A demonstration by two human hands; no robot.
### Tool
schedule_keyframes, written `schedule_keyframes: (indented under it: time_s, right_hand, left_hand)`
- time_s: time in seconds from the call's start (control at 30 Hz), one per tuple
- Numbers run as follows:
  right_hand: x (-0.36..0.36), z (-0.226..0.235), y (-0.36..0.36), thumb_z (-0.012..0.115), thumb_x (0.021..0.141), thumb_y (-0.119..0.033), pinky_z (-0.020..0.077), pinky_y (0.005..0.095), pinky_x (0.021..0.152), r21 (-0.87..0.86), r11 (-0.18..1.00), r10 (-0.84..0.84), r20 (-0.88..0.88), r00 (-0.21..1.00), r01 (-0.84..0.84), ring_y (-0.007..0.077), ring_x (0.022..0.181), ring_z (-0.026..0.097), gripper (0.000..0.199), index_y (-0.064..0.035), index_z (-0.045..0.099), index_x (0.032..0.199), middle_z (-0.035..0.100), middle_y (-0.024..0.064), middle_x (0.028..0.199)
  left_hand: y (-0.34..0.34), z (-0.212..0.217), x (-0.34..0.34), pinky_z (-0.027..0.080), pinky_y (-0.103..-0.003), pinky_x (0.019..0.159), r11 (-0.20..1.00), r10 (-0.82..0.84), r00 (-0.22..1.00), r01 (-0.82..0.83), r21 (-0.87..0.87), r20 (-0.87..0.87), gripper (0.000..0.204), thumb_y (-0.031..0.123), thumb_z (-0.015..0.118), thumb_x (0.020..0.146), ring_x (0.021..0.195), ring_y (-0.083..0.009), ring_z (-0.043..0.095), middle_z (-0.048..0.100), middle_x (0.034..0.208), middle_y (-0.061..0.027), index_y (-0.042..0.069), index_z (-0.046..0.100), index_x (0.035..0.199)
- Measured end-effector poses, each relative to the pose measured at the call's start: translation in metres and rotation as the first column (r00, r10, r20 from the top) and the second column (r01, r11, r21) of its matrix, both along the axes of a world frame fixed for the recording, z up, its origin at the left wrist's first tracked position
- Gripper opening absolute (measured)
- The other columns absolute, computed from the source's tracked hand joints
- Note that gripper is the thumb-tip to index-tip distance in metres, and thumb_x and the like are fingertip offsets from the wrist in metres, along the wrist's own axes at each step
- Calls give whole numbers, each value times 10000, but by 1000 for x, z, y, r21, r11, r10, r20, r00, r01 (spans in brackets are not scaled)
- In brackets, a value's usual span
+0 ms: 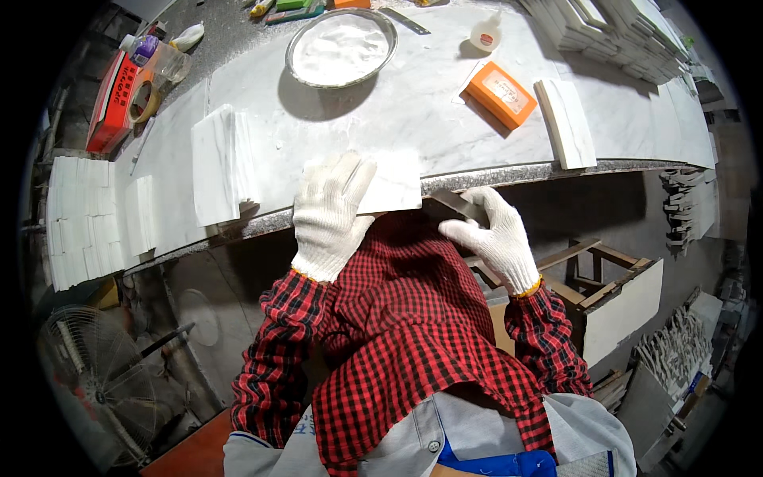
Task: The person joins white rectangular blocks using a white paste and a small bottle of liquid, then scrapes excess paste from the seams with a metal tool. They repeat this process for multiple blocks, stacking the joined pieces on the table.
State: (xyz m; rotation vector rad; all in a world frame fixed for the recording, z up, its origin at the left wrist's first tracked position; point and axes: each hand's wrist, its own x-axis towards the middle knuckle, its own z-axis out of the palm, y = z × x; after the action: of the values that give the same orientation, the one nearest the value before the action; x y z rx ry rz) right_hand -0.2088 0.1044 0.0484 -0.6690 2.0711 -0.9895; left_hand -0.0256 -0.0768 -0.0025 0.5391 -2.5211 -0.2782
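— Pressing down flat, the left hand was spread open on a white marble tile that overhung the near edge of the marble worktop.

— And the right hand?

— It was closed around a flat metal blade, held just under the worktop's near edge, beside the tile's right corner.

— So which step was judged to be in hand?

— Scraping or trimming of the tile's edge, it seemed. A steady press on the tile and a blade drawn along its rim would be called for.

— Anything else noted?

— A metal bowl of white powder was seen toward the far edge, an orange box to its right, and stacked tiles toward the left edge.
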Motion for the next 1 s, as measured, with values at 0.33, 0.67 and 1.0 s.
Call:
schedule_keyframes:
  time_s: [0.33,0.67,1.0]
  right_hand:
    - [18,-20,-32,657,957,-260,528,377,654,-107,983,93,-424,901,-152,327,744,687,187,-83,718,964,687,140,808]
    - [0,7,28,721,935,-209,457,225,616,18,999,42,202,979,-47,44,670,547,230,18,700,909,638,-1,725]
    - [-5,15,10,792,848,-198,419,221,628,-241,958,-95,248,964,156,37,699,519,222,-10,677,878,615,-16,746]
  left_hand:
    - [-3,6,1,504,-427,942,998,15,999,-12,58,-37,630,231,880,645,1118,-320,591,624,1289,-60,124,706,1241]
    - [-13,30,-5,525,-396,933,996,-41,997,35,87,62,557,194,835,673,1094,-289,633,677,1213,-56,129,717,1213]
    - [-69,77,-38,543,-426,727,946,-166,876,11,325,452,400,519,689,849,822,-345,697,729,891,-139,148,765,979]
